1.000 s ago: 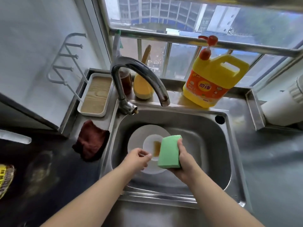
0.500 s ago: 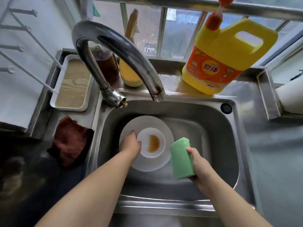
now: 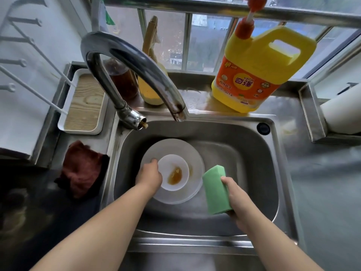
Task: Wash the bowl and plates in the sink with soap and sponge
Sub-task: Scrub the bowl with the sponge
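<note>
A small white bowl (image 3: 172, 165) with a brown sauce stain sits on stacked white plates (image 3: 194, 153) in the steel sink (image 3: 244, 153). My left hand (image 3: 149, 176) is at the bowl's left rim, its fingers curled down over the edge. My right hand (image 3: 236, 196) grips a green sponge (image 3: 214, 190) upright, just right of the plates and above the sink floor. A yellow soap jug (image 3: 259, 71) with a red pump stands on the ledge behind the sink.
The curved faucet (image 3: 136, 61) arches over the sink's back left. A dark red cloth (image 3: 82, 169) and a white tray (image 3: 84, 102) lie left of the sink. A brown jar (image 3: 123, 79) and a yellow bottle (image 3: 150, 90) stand behind the faucet. A white roll (image 3: 341, 112) sits at far right.
My left hand went down to the bowl's left rim. My right hand carried the sponge rightward, off the bowl. The view came closer to the sink.
</note>
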